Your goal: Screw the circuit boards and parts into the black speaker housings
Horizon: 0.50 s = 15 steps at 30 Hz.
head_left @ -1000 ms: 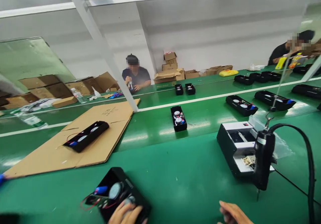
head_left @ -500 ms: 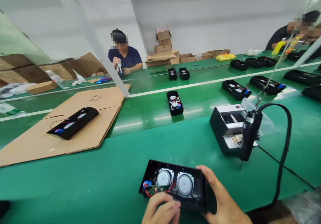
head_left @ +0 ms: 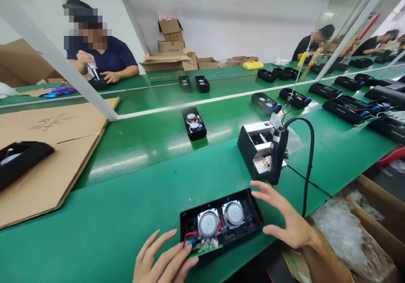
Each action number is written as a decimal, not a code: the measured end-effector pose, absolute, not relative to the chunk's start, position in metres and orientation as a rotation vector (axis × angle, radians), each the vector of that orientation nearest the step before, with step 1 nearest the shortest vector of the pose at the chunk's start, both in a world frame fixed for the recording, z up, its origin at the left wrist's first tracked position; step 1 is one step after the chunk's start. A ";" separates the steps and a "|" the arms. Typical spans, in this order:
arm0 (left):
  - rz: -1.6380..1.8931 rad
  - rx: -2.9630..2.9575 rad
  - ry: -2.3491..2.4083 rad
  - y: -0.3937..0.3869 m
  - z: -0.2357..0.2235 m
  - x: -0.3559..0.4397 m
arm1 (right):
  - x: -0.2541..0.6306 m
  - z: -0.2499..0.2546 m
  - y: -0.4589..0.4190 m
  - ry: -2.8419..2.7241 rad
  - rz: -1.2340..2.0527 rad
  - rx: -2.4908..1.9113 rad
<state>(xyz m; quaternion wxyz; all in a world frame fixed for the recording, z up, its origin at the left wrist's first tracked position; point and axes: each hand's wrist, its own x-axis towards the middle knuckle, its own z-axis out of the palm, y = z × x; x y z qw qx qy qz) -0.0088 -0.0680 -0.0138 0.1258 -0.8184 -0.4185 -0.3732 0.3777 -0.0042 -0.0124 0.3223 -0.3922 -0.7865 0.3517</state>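
My left hand (head_left: 161, 259) and right hand (head_left: 292, 219) flank the open case (head_left: 252, 212) on the green bench (head_left: 126, 215).
My left fingers are spread, their tips over the case's near left corner, at the board (head_left: 207, 247) and the blue part (head_left: 192, 241); how firmly they touch, I can't tell. My right thumb and fingers stand wide apart around its right end, contact unclear. Two round speakers (head_left: 209, 224) sit side by side inside, with red wires (head_left: 219, 226) beside them. Beyond my right hand hangs the black driver (head_left: 277, 158), near a black-and-white machine (head_left: 248, 150).
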 end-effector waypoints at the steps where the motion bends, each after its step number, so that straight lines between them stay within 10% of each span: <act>1: -1.113 -2.369 -1.259 -0.067 -0.012 -0.005 | 0.372 -0.011 -0.012 -1.983 0.849 -0.984; 15: -1.085 -2.633 -1.377 -0.069 -0.037 -0.003 | 0.284 0.007 -0.036 -2.399 0.391 -0.780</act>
